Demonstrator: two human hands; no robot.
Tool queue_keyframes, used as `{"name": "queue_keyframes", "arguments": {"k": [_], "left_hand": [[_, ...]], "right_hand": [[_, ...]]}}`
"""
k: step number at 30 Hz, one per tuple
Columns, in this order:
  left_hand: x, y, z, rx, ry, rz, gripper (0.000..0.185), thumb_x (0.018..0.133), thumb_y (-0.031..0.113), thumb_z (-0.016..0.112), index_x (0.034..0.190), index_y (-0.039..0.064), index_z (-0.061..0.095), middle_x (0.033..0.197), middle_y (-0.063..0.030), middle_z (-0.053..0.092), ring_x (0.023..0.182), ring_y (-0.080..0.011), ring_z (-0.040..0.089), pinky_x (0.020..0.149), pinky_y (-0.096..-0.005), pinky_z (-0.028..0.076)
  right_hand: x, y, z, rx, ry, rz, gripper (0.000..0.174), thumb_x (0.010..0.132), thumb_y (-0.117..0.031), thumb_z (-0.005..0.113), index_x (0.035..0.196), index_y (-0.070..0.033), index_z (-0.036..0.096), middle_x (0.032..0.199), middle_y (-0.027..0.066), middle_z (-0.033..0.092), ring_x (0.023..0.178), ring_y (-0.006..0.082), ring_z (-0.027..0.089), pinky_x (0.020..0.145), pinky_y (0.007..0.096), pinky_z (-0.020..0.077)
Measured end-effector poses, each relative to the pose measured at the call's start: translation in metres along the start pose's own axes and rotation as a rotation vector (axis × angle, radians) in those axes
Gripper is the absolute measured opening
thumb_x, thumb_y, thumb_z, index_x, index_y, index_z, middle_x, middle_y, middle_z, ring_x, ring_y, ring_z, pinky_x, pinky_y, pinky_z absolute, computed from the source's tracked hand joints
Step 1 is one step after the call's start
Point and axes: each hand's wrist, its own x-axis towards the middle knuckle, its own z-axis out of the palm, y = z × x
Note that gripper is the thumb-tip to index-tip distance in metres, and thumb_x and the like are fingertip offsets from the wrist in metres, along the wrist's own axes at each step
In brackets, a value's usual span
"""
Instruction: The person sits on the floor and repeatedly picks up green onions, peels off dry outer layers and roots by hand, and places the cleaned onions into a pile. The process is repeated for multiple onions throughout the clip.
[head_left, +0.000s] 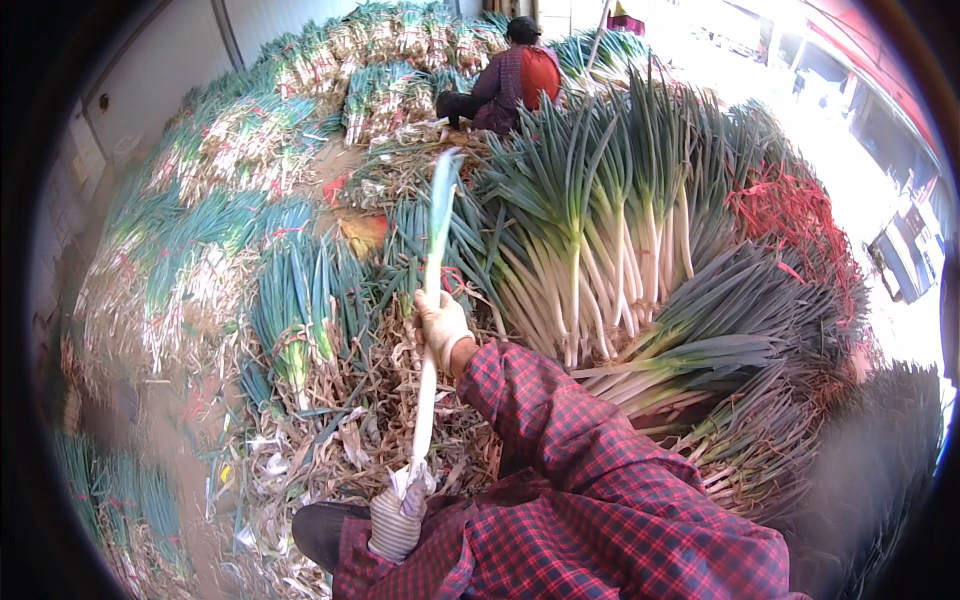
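One large green onion (425, 409) with a long white shank stands nearly upright in front of me. My right hand (442, 324), in a pale work glove, is closed around the middle of its shank. At the root end, my left hand (397, 516), in a striped glove, grips the base, where loose, pale outer skin hangs. The onion's cut green top (444, 184) points away from me. To the right of my right hand leans a thick row of cleaned green onions (592, 277). Below both hands lies a heap of dry, stripped leaves (352, 442).
Another person (517, 75) in a checked top sits ahead among stacked onion bundles (405, 37). More tied bundles (217, 232) cover the left floor. Red plastic ties (787, 217) lie on the right-hand pile. Further onions (675, 360) lie by my right arm.
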Motion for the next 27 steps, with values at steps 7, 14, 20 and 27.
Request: {"name": "queue_keyframes", "arguments": {"k": [7,14,20,27], "left_hand": [[-0.012,-0.087,-0.088,0.652,0.059,0.197,0.04,0.093,0.01,0.06,0.133,0.005,0.059,0.115,-0.0192,0.069,0.084,-0.0321,0.069,0.07,-0.0404,0.055],[-0.031,-0.116,-0.323,0.97,0.657,-0.579,0.069,0.088,0.019,0.069,0.149,0.006,0.041,0.145,-0.0272,0.047,0.128,-0.0406,0.051,0.106,-0.044,0.042],[0.065,-0.112,-0.327,1.206,0.44,-0.689,0.07,0.082,0.028,0.078,0.143,0.005,0.052,0.14,-0.0181,0.057,0.124,-0.0341,0.059,0.107,-0.0427,0.045],[0.304,-0.236,-0.23,0.438,0.309,-0.3,0.044,0.095,0.026,0.065,0.132,0.002,0.059,0.122,-0.0193,0.069,0.113,-0.0317,0.066,0.097,-0.0379,0.05]], "right_hand": [[0.134,-0.096,-0.077,-0.46,0.161,-0.426,0.04,0.096,-0.026,0.067,0.129,-0.009,0.054,0.067,0.0012,0.054,0.046,0.0123,0.048,0.04,0.03,0.0384],[0.221,-0.171,-0.252,-0.623,0.35,-0.453,0.044,0.096,-0.038,0.064,0.131,-0.013,0.055,0.086,0.001,0.06,0.064,0.0161,0.053,0.055,0.0339,0.0427],[0.281,-0.145,-0.39,-1.424,0.712,-0.417,0.074,0.088,-0.035,0.072,0.15,-0.008,0.042,0.137,0.0249,0.056,0.127,0.0371,0.054,0.101,0.0404,0.0465],[0.252,-0.044,-0.35,-1.003,0.335,-0.629,0.047,0.096,-0.008,0.064,0.142,-0.005,0.053,0.146,0.011,0.049,0.135,0.0249,0.048,0.112,0.0352,0.0379]]}}
